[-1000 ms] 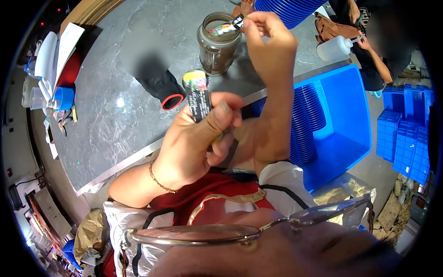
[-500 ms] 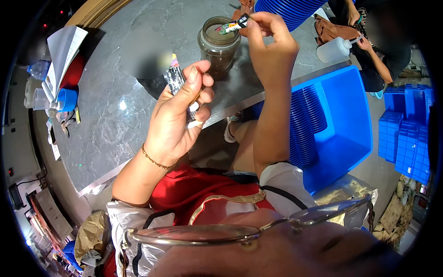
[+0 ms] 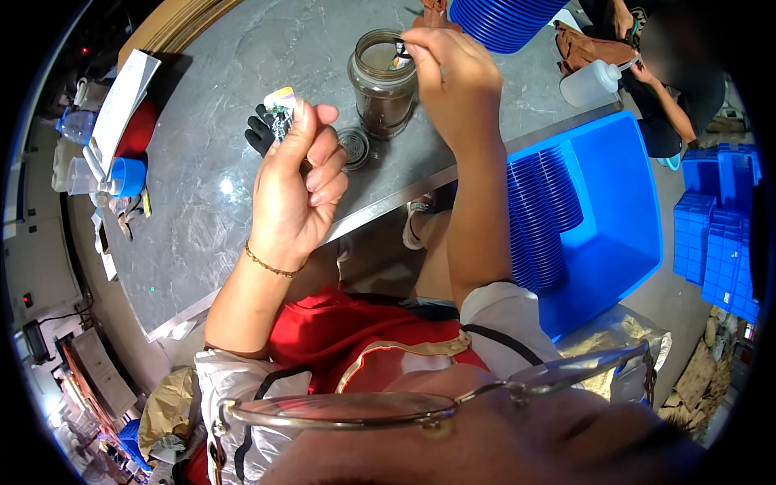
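My left hand is raised over the grey stone table and pinches a small green circuit board with a pale tip between thumb and fingers. My right hand is higher up, at the rim of an open glass jar of dark liquid, and grips a thin brush-like tool whose tip hangs over the jar's mouth. The jar's round metal lid lies on the table just below the jar. A black glove lies behind the board.
A blue plastic bin with a stack of blue trays stands to my right. More blue trays sit at the table's far edge. Another person holds a white squeeze bottle. Papers and a blue-capped cup sit at the left.
My left hand has moved left and farther from me with the small board, turning it. My right hand stays at the jar's mouth with the tool.
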Motion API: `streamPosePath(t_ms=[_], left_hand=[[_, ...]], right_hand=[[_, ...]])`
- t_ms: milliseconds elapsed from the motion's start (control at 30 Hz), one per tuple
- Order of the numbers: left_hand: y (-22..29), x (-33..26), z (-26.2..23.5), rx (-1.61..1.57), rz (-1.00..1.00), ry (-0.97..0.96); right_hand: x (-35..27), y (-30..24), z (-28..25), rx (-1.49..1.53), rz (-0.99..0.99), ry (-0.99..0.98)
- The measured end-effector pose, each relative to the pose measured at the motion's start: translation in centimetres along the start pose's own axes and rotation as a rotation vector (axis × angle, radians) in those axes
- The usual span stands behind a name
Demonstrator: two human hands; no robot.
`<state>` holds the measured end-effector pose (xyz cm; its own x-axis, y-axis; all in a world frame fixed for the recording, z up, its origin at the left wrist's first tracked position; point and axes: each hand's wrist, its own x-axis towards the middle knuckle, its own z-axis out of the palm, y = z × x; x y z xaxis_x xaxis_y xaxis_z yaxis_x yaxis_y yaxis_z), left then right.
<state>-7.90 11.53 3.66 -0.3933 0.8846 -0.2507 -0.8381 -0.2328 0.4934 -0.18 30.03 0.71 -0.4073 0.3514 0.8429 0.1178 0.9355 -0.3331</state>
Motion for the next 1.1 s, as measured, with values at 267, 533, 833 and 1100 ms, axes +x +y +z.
streamPosePath(t_ms=[267, 533, 833, 1100], left_hand=[[0.6, 0.9, 1.2, 0.465, 0.159, 0.131], [4.3, 7.9, 2.8, 1.757, 0.647, 0.004], [3.2, 10.3, 4.3, 2.061, 0.525, -0.111], [2.9, 10.4, 2.4, 1.708, 0.509, -0.100]], right_hand=[[0.1, 0.6, 0.7, 0.086, 0.001, 0.233], [0.7, 0.0, -0.5, 0.124, 0.039, 0.185], [0.4, -0.7, -0.8, 0.270, 0.207, 0.082], [0.4, -0.5, -0.2, 0.268, 0.170, 0.105]])
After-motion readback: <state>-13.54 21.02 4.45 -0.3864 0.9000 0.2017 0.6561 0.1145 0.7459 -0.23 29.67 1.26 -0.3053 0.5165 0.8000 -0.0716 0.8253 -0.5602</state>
